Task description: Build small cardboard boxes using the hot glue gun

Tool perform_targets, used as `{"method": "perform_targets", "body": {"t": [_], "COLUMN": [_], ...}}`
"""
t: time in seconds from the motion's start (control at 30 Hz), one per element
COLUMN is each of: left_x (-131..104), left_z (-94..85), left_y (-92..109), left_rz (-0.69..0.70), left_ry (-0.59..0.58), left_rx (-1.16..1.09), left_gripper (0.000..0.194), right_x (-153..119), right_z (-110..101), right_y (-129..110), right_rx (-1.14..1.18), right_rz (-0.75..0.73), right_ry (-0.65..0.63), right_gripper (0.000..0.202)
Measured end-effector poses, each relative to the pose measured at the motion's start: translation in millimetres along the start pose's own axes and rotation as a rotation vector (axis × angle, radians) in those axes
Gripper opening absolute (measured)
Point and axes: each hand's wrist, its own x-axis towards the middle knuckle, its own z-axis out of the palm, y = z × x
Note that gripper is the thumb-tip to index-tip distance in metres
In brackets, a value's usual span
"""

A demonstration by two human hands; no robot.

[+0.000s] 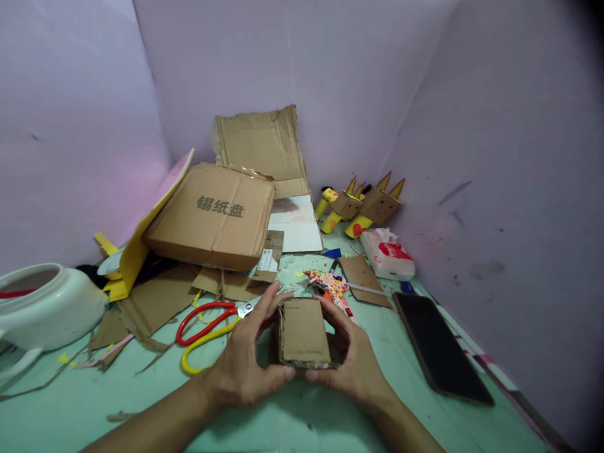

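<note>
A small brown cardboard box (304, 330) with rough cut edges sits between my two hands, just above or on the green table. My left hand (250, 352) grips its left side, thumb at the near edge and fingers toward the far edge. On the opposite side my right hand (352, 352) holds it the same way. Scissors (207, 321) with one red and one yellow handle lie beside my left hand, their blades partly hidden behind it. Beyond the box are patterned paper scraps (331, 284). The box's underside is hidden.
A large cardboard box (212, 217) rests on cardboard scraps (160, 299) at the back left. A white pot (70, 308) stands far left. Toward the right are a black phone (441, 346), a tissue pack (389, 255) and horned cardboard figures (377, 204). Walls enclose the table (155, 402).
</note>
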Motion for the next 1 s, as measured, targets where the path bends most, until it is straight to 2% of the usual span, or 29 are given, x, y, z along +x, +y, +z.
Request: {"method": "perform_targets", "body": {"t": [0.13, 0.3, 0.63, 1.0], "left_x": [2.3, 2.4, 3.1, 4.6], "left_z": [-1.5, -2.9, 2.6, 0.4], "left_y": [1.8, 1.9, 1.2, -0.3], "left_rz": [-0.053, -0.098, -0.185, -0.231], "left_ry": [-0.028, -0.061, -0.108, -0.090], "left_rx": [0.002, 0.053, -0.216, -0.160], "left_gripper": [0.102, 0.091, 0.098, 0.104], "right_x": [-0.6, -0.8, 0.6, 2.8], "right_z": [0.7, 1.8, 3.8, 5.3], "right_y": [-0.5, -1.5, -2.8, -0.8], "right_rx": [-0.003, 0.003, -0.006, -0.029], "right_rz": [-0.043, -0.058, -0.052, -0.030], "right_ry": [0.041, 0.051, 0.091, 0.099], "right_gripper": [0.093, 0.089, 0.090, 0.091]}}
